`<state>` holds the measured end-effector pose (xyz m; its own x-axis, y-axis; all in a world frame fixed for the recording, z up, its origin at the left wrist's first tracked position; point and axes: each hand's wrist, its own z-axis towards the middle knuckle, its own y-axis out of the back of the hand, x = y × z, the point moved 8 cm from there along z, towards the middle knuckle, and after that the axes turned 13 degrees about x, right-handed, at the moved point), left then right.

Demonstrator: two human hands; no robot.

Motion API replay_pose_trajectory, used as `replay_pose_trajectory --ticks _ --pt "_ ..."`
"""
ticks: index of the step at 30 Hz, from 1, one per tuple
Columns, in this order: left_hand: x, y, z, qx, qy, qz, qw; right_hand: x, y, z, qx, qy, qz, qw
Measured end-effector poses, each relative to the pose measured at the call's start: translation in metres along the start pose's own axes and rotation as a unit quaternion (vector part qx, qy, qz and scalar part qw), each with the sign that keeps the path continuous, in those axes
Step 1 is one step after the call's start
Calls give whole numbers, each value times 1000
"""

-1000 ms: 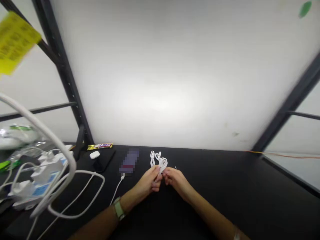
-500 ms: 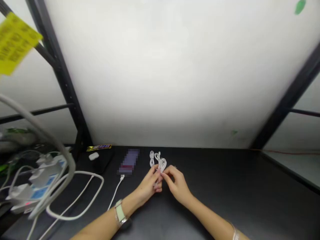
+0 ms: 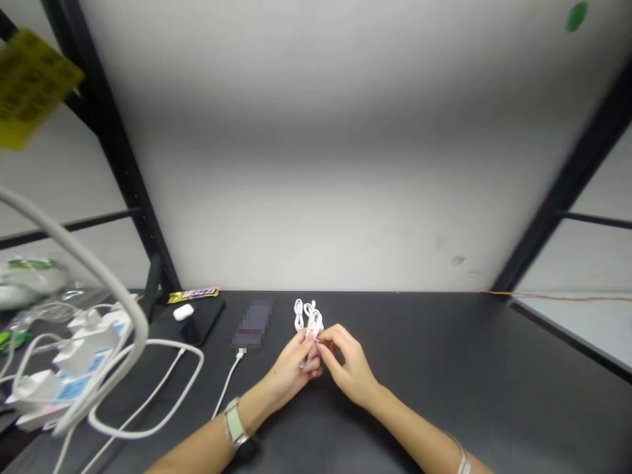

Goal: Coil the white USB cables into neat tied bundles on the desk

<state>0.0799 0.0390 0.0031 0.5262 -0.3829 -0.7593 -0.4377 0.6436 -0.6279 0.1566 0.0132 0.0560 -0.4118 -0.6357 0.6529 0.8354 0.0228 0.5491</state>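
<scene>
A bundle of coiled white cable stands up from between my hands, near the middle of the black tabletop. My left hand pinches its lower end, with a green-strapped watch on that wrist. My right hand meets it from the other side, its fingertips closed on the same bundle. The cable's small loops rise above my fingers, and its lower part is hidden in my hands.
To the left lie a phone with a blurred screen on a white charging cable, a white earbud case, a candy bar, and a white power strip with adapters. A thick white cable crosses the left foreground.
The view has shifted slightly, moving the table lower and the objects a little left. My right hand's fingers have closed in on the cable bundle, and my hands stay together around it.
</scene>
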Motion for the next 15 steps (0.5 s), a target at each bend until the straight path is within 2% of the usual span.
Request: replay_pose_trajectory --ticks 7,15 --pt "-2 -5 -1 17 3 3 1000 -14 2 0 -29 -29 33 999" --pt "-7 -7 -2 27 -10 -5 1000 -4 5 -1 -43 0 -15 999"
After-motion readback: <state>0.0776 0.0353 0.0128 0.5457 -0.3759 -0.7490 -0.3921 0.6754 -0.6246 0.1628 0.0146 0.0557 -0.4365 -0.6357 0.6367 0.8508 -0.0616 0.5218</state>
